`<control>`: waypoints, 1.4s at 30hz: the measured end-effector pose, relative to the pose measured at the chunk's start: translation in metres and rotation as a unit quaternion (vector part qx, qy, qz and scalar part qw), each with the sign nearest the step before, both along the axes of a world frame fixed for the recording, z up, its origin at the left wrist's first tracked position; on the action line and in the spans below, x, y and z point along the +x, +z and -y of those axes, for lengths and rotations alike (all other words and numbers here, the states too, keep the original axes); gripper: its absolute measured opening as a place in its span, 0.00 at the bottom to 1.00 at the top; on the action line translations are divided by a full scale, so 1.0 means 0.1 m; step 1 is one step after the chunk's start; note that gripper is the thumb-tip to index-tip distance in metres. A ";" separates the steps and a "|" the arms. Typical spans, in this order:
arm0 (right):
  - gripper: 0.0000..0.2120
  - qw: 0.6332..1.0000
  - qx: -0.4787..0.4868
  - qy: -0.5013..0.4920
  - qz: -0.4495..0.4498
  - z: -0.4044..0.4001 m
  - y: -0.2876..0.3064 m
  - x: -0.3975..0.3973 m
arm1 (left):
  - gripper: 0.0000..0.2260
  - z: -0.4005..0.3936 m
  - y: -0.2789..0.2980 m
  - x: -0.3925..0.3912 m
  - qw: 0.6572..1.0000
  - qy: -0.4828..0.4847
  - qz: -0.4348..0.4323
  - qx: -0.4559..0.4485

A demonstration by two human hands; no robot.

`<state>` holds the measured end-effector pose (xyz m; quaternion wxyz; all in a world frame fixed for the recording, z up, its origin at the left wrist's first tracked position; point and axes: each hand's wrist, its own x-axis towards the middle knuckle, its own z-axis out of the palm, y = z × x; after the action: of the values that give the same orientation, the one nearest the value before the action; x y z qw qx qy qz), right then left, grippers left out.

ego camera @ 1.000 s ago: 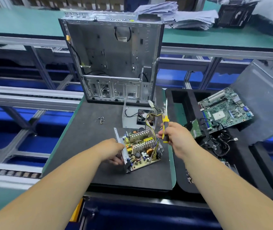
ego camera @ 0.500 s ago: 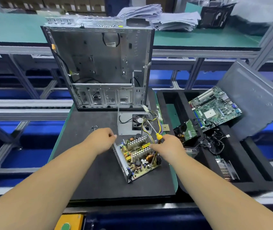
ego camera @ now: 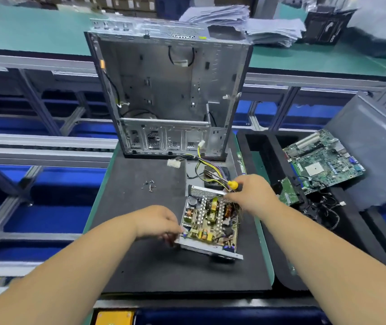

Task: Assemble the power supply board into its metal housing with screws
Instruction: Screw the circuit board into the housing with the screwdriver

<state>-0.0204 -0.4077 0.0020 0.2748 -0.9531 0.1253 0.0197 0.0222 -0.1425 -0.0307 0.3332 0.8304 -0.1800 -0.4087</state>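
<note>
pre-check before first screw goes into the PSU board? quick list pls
1. Green power supply board seated in its grey metal housing tray: cannot tell, the tray looks tilted.
2. Left hand steadying the tray's near-left corner: ok.
3. Yellow-handled screwdriver in right hand: ok, tip hidden.
4. Small loose screws within reach on the black foam mat: ok, none picked up.
5. Yellow and black wire bundle clear of the board's screw holes: cannot tell.
</note>
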 end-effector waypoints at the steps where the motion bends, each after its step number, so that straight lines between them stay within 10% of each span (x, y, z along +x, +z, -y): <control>1: 0.10 1.000 0.001 0.011 -0.003 -0.02 0.00 0.07 | 0.11 -0.02 -0.01 -0.02 1.000 -0.006 -0.020 -0.014; 12: 0.06 0.989 0.033 0.147 -0.012 -0.56 -0.14 0.65 | 0.08 -0.17 0.01 -0.21 0.966 -0.049 -0.229 -0.111; 22: 0.04 0.987 0.073 0.145 -0.011 -0.63 -0.27 0.73 | 0.04 -0.27 0.16 0.13 0.958 0.129 0.249 -0.051; 31: 0.06 0.993 0.105 0.051 0.018 -0.51 -0.30 0.70 | 0.16 -0.07 0.05 0.21 0.927 0.013 0.336 0.168; 42: 0.08 0.998 0.059 0.023 -0.025 -0.56 -0.36 0.87 | 0.10 0.31 -0.05 -0.17 0.978 0.087 0.174 0.071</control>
<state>0.0666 -0.3521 -0.0337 0.3269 -0.9371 0.1086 0.0569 0.0052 -0.1734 -0.0357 0.2718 0.9226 -0.1328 -0.2395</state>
